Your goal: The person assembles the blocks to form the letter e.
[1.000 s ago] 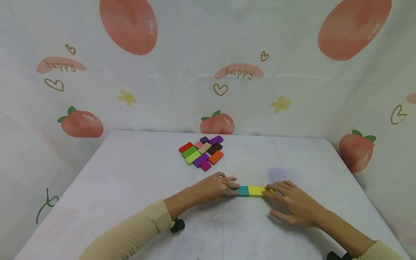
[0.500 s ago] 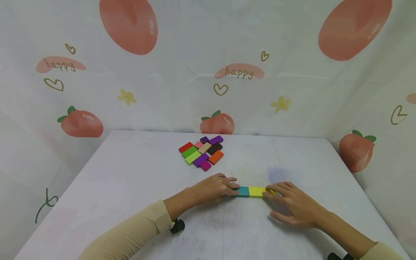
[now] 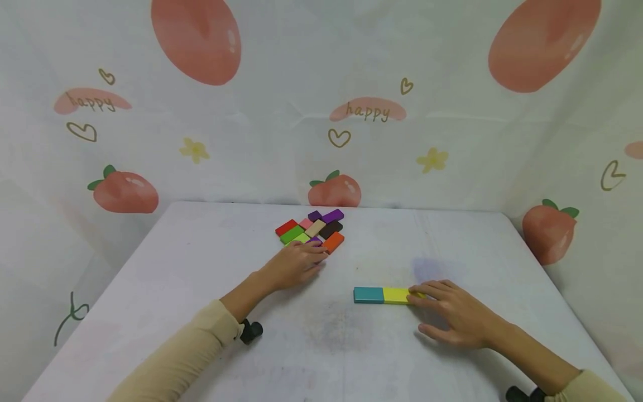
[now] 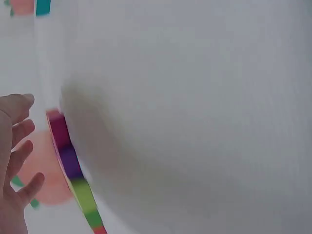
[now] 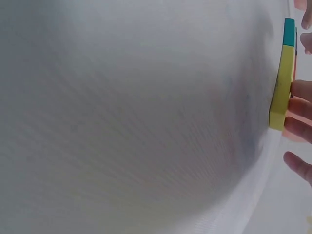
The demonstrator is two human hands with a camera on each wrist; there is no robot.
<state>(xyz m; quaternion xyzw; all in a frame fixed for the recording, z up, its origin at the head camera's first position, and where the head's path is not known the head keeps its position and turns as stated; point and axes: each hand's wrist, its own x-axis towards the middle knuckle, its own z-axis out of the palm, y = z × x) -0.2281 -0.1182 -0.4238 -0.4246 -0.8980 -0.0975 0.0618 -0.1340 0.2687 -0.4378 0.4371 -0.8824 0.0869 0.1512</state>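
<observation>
My left hand (image 3: 293,267) hovers over the near side of a cluster of coloured blocks, fingers spread. In the head view it covers the magenta block, but the left wrist view shows that magenta block (image 4: 59,131) beside a purple block (image 4: 71,163) and a lime green block (image 4: 84,196). Nothing is held in the left hand. My right hand (image 3: 454,314) rests its extended fingertips on the right part of a long yellow block (image 3: 395,296). A teal block (image 3: 368,295) lies end to end with the yellow one, flat on the table.
The cluster also has a red block (image 3: 286,227), a beige block (image 3: 315,228), a dark brown block (image 3: 331,229) and an orange block (image 3: 333,242). All lie on a white table (image 3: 241,335). A patterned curtain (image 3: 271,100) hangs behind it.
My left hand has left the teal block and moved back and left to the cluster, uncovering the teal block's left end. The right hand stays on the yellow block.
</observation>
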